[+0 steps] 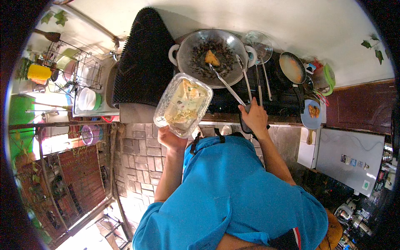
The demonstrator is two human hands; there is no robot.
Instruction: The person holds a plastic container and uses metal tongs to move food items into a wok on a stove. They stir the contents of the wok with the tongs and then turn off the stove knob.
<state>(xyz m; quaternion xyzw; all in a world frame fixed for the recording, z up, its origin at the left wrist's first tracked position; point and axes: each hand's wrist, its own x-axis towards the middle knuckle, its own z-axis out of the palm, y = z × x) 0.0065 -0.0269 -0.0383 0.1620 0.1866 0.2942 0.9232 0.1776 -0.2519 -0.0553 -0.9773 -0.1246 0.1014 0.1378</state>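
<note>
My left hand (pixel 171 139) grips the lower left corner of a clear plastic container (pixel 204 113), tilted in front of the wok. Pale triangular food pieces (pixel 191 91) and shredded bits lie in it. In my right hand (pixel 255 117) is a pair of metal tongs (pixel 229 88) with dark handles, its arms spread over the wok. One tong tip is at a golden-brown triangular piece (pixel 212 58) in the two-handled metal wok (pixel 190 64). Dark bits and oil surround that piece. The other tip is near the wok's right side.
Right of the wok lie wire strainers (pixel 259 47), a frying pan (pixel 292 67) and a blue plate (pixel 309 120) with browned pieces. A black ridged mat (pixel 143 62) stands on the left, beside the sink (pixel 111 78) and a wire dish rack (pixel 78 67). A refrigerator (pixel 347 156) is at right.
</note>
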